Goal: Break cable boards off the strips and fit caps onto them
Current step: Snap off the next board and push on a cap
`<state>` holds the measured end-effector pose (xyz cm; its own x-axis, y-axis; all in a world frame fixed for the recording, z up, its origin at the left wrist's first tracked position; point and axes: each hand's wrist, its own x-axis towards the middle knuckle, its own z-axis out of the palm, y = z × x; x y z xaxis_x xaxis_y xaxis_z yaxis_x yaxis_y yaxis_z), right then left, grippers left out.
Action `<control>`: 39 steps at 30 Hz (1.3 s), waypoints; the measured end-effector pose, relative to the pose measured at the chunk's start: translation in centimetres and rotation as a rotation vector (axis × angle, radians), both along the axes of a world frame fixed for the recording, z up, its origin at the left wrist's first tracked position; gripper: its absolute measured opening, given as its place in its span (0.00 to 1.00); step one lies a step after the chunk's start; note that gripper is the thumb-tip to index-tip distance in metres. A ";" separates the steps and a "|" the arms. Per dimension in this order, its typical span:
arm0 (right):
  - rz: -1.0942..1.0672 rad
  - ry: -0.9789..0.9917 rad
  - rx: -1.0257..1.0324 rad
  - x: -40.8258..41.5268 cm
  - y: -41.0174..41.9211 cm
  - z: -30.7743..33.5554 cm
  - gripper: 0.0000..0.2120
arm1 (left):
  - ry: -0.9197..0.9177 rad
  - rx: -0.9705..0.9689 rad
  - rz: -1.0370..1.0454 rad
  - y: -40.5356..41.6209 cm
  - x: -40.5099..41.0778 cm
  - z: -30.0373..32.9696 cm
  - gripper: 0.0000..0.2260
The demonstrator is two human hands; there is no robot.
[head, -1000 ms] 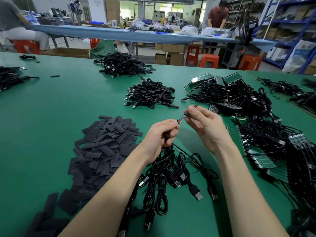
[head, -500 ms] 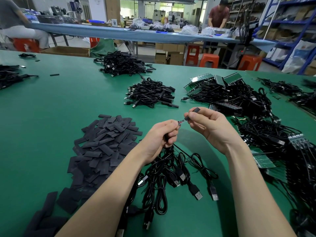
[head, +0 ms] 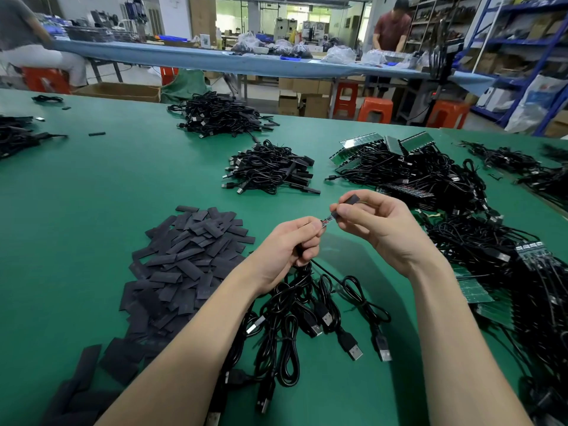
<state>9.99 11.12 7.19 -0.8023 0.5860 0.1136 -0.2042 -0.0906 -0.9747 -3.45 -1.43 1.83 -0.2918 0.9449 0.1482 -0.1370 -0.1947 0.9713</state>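
My left hand grips a small cable board together with a bunch of black USB cables that hang down onto the green table. Only the board's tip shows between my hands. My right hand pinches a flat black cap, whose open end sits over the board's tip. A heap of loose black caps lies left of my hands. Green board strips with cables attached are piled to the right.
Two piles of finished black cables lie farther back. More strips and cables crowd the right edge. Another cable pile sits far left. People work at a long blue table behind, beside orange stools.
My right hand has brought the black cap onto the board's tip and slid it a little on. My left hand has kept its hold and stayed in place.
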 end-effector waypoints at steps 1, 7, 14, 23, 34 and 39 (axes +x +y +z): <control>-0.004 0.006 0.007 0.0 -0.1 -0.1 0.13 | 0.001 0.000 -0.004 0.0 0.0 0.0 0.08; 0.030 0.007 -0.099 -0.4 -0.4 -0.9 0.10 | 0.003 0.004 -0.022 -0.1 -0.2 -0.2 0.08; 0.030 -0.044 -0.006 -0.4 -0.7 -0.4 0.11 | -0.017 0.009 -0.027 0.0 -0.3 -0.2 0.08; 0.039 0.038 -0.122 -0.6 -0.6 -0.9 0.10 | -0.005 0.015 -0.017 0.1 -0.3 -0.3 0.09; 0.031 0.033 -0.220 -1.0 -0.2 -1.7 0.05 | -0.081 0.096 0.237 0.9 0.1 -0.6 0.01; -0.046 0.041 -0.293 -0.8 0.4 -2.0 0.09 | 0.046 0.210 0.398 1.0 0.1 -0.7 0.07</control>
<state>9.14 11.49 5.23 -0.7724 0.6342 -0.0336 -0.2536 -0.3565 -0.8992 -3.38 -0.43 1.10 -0.6150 0.7087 0.3456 0.0303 -0.4168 0.9085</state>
